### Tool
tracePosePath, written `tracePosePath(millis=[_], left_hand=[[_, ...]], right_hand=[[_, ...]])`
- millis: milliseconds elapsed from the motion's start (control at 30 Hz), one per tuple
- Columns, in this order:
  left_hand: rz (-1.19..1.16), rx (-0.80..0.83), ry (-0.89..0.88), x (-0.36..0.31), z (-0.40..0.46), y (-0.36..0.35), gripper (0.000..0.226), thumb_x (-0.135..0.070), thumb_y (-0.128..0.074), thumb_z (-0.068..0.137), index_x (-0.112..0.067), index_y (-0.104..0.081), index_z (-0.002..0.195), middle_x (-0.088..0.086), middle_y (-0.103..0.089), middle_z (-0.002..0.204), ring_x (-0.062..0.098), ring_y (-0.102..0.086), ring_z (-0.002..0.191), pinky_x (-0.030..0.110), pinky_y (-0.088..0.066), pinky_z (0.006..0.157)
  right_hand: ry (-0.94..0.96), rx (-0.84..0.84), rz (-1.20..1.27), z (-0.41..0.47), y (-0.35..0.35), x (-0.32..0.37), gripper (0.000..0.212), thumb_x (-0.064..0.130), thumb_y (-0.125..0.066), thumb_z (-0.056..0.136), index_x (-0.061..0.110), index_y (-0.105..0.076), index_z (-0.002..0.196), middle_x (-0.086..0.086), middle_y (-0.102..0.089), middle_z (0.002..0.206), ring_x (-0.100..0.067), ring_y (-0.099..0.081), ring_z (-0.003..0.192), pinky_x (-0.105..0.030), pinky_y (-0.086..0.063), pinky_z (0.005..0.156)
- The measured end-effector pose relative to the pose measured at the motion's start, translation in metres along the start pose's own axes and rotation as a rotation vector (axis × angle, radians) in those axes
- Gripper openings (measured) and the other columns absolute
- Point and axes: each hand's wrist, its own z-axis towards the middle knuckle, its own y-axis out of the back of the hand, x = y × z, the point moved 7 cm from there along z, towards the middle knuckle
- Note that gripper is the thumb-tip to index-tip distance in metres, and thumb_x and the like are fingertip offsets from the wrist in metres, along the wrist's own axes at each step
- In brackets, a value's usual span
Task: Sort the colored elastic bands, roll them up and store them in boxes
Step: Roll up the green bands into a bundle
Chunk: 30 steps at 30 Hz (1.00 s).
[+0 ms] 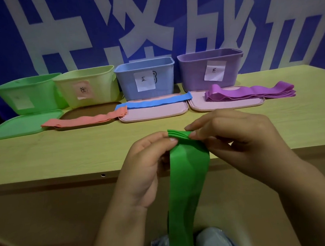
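A stack of green elastic bands (pixel 188 178) hangs down over the table's front edge toward my lap. My left hand (pixel 147 169) pinches its top end from the left, and my right hand (pixel 240 139) pinches the same end from the right, where the layered edges show. Along the back stand a green box (pixel 28 93), a yellow box (pixel 88 85) with a pink label, a blue box (pixel 145 78) and a purple box (pixel 209 68). Pink bands (pixel 85 119), blue bands (pixel 154 102) and purple bands (pixel 251 93) lie flat on lids in front of them.
A green lid (pixel 21 124), a brown lid (pixel 92 110) and two pink lids (pixel 153 114) (pixel 225 104) lie before the boxes. The wooden table (pixel 64 153) ends in a front edge below my hands. A blue banner with white characters hangs behind.
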Motion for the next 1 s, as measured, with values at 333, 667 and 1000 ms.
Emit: tracePosePath(millis=[333,667,1000], left_hand=[[0.209,-0.030,-0.098,-0.011,-0.008,-0.003,0.029,-0.039,-0.063,0.077,-0.012,-0.073,0.074,0.008,-0.070,0.068,0.015,-0.064,0.065,0.026,-0.053,0.063],[0.253,0.014,-0.180,-0.018,-0.011,-0.005,0.021,-0.018,-0.062,0.071,-0.008,-0.069,0.088,0.004,-0.074,0.075,0.012,-0.069,0.066,0.019,-0.052,0.057],[0.315,0.050,-0.228,-0.025,-0.016,-0.003,0.035,-0.020,-0.060,0.072,-0.027,-0.058,0.106,0.003,-0.073,0.080,0.017,-0.071,0.078,0.026,-0.055,0.065]], right_hand=[[0.004,0.047,0.044,0.001,-0.006,-0.002,0.012,0.010,-0.060,0.083,0.007,-0.070,0.087,-0.004,-0.069,0.095,-0.004,-0.060,0.090,-0.003,-0.039,0.074],[-0.292,0.058,0.520,-0.009,-0.013,-0.023,0.024,0.017,-0.057,0.080,0.028,-0.069,0.098,0.009,-0.068,0.105,-0.012,-0.063,0.105,-0.031,-0.055,0.080],[-0.463,0.209,0.349,0.003,-0.010,-0.010,0.022,0.039,-0.064,0.075,0.032,-0.068,0.096,0.017,-0.069,0.090,0.002,-0.064,0.085,-0.015,-0.053,0.072]])
